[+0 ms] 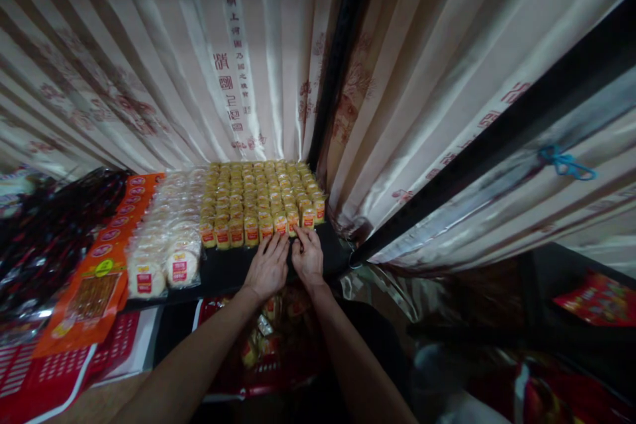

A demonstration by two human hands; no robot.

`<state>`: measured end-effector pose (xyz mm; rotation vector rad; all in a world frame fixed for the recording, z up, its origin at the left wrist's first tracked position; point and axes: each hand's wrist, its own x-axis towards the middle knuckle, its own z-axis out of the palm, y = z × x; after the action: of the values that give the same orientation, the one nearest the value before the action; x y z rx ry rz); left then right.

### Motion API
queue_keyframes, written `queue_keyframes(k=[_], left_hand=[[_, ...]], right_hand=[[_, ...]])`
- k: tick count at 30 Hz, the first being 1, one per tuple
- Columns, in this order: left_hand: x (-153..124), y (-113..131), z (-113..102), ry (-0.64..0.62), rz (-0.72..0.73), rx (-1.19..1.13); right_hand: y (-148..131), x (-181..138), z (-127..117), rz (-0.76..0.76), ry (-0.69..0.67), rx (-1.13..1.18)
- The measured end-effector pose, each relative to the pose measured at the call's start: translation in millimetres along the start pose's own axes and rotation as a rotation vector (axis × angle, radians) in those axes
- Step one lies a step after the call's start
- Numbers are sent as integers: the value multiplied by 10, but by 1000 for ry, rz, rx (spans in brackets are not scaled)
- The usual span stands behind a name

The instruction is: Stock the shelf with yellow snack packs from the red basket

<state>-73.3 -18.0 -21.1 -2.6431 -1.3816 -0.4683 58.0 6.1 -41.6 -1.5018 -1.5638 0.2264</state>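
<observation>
Rows of small yellow wrapped snack cakes [251, 230] with red labels stand packed together on a black shelf [223, 266]. My left hand [268, 266] reaches to the front row, its fingers stretched out and fingertips against the packets. Close beside it, my right hand [307, 257] has its fingers bent, the tips at the lower front of a snack cake packet [293, 220]. Below my forearms, a red basket [248, 387] holds more yellow packets, partly hidden by my arms.
Left of the yellow rows are round white wrapped crackers [183, 266], an orange snack bag [79, 305] and dark shiny packets [54, 245]. Another red basket [30, 371] is at lower left. Pleated curtains [189, 66] hang behind; a black bar [447, 165] slants across the right.
</observation>
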Motion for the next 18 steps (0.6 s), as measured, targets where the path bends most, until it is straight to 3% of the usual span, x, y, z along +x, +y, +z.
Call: queue_keyframes(k=[10, 18], left_hand=[[-14, 3, 6, 35, 45, -32], [0, -15, -2, 56, 74, -58]], right_hand=[[-23, -29, -40, 33, 216, -49], [-62, -12, -78, -13, 167, 67]])
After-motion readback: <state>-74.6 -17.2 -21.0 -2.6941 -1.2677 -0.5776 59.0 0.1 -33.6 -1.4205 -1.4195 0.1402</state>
